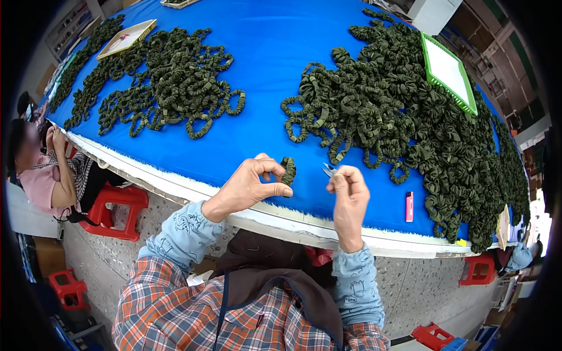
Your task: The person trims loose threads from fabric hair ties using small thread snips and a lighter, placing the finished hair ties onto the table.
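Near the table's front edge, my left hand (253, 182) holds a dark green scrunchie (288, 170) between thumb and fingers. To its right, my right hand (350, 196) is closed around small metal snips (328, 169), whose tips point up and to the left, apart from the scrunchie. Beyond my hands lie a pile of green scrunchies (181, 76) on the left and a larger pile (374, 99) on the right, both on the blue tablecloth (263, 52).
A pink lighter (409, 206) lies right of my right hand. A green-rimmed tray (430, 61) rests on the right pile, a cream tray (127, 38) at the back left. Another person (44, 169) sits at the left edge near a red stool (117, 210).
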`<state>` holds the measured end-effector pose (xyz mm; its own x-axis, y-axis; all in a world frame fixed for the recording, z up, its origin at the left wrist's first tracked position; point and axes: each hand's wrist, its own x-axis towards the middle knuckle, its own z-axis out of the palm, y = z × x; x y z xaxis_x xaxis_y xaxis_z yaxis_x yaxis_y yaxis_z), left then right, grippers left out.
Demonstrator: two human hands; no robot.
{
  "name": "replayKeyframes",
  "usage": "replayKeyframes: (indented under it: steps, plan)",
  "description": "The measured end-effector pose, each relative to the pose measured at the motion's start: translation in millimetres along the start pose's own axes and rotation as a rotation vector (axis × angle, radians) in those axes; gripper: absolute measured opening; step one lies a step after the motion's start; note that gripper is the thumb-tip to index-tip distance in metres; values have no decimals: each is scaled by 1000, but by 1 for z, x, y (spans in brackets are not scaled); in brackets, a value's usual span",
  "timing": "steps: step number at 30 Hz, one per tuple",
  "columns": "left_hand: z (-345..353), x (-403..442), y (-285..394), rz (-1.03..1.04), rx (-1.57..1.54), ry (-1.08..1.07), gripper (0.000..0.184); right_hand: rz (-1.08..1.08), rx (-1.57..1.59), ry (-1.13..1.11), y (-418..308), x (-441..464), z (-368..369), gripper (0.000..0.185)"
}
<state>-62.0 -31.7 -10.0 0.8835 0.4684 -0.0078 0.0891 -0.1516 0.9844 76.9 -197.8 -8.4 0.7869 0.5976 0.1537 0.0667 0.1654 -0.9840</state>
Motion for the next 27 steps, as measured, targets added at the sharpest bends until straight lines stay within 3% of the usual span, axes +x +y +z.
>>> replayKeyframes:
  steps: [3,7,10,13,15,17,20,22,24,27]
  plan:
    - [-3,1,-2,1,-7,6,26,-122,-386,231,11,4,-76,6]
    - [-2,1,-6,16,-31,5,25,-215,-1476,553,32,-5,-178,19]
    - [4,2,-11,58,-61,-5,25,-181,-1585,379,43,-9,-213,26]
    - [9,1,-9,68,-37,3,25,-96,-1680,310,39,-5,-199,27]
    - [13,-2,-7,77,-14,24,25,-381,-1345,338,45,-3,-196,27]
    - [17,-5,0,93,65,57,23,108,-735,274,1,-8,-146,27]
    - [26,-9,13,136,291,129,19,195,56,61,-1,-29,-91,28]
    - [29,-10,12,207,349,129,19,434,314,-174,-3,-44,-69,26]
    - [33,-10,8,347,449,148,21,520,354,-173,-10,-50,-38,20]
    - [38,-14,8,453,508,164,22,583,323,-188,-10,-48,-18,25]
